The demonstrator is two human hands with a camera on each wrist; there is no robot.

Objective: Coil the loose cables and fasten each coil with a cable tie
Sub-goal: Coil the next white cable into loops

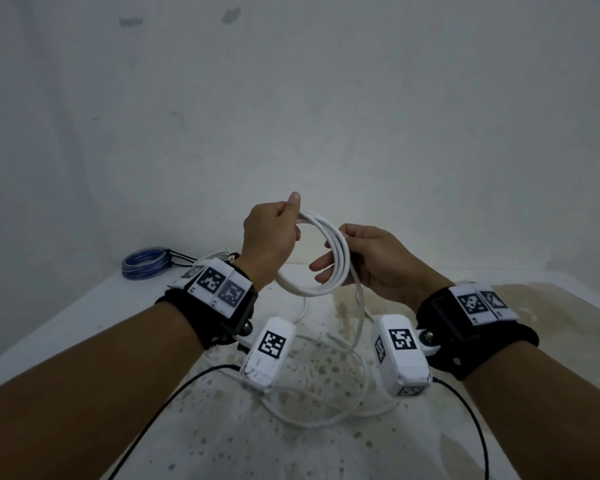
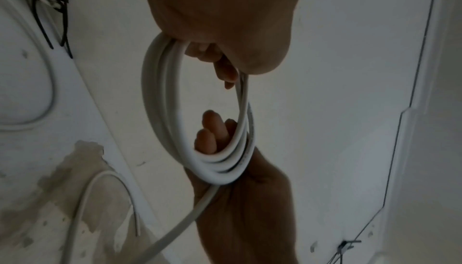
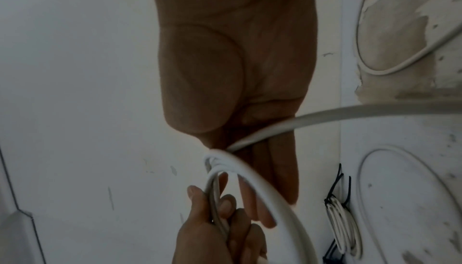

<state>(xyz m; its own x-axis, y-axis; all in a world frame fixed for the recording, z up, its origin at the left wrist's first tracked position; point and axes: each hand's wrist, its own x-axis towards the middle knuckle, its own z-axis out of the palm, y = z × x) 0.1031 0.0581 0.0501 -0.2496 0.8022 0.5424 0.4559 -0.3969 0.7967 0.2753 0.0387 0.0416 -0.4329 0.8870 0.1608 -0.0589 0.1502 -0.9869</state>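
Observation:
A white cable coil (image 1: 340, 252) of a few turns is held up above the table between both hands. My left hand (image 1: 274, 237) grips its top-left part, thumb up and fingers curled round the strands (image 3: 217, 217). My right hand (image 1: 368, 254) holds the right side, thumb over the turns and fingers (image 2: 208, 130) reaching through the loop. The loose tail (image 1: 359, 320) drops from the right hand to slack loops (image 1: 326, 415) on the table. In the left wrist view the coil (image 2: 156, 94) hangs from my left hand (image 2: 220, 21).
A blue coil (image 1: 145, 268) with a black tie lies at the table's back left corner. A tied white coil (image 3: 342, 226) with black tie tails (image 2: 63, 23) lies beside it, partly behind my left wrist. The white tabletop (image 1: 84, 320) is stained and speckled; a wall stands close behind.

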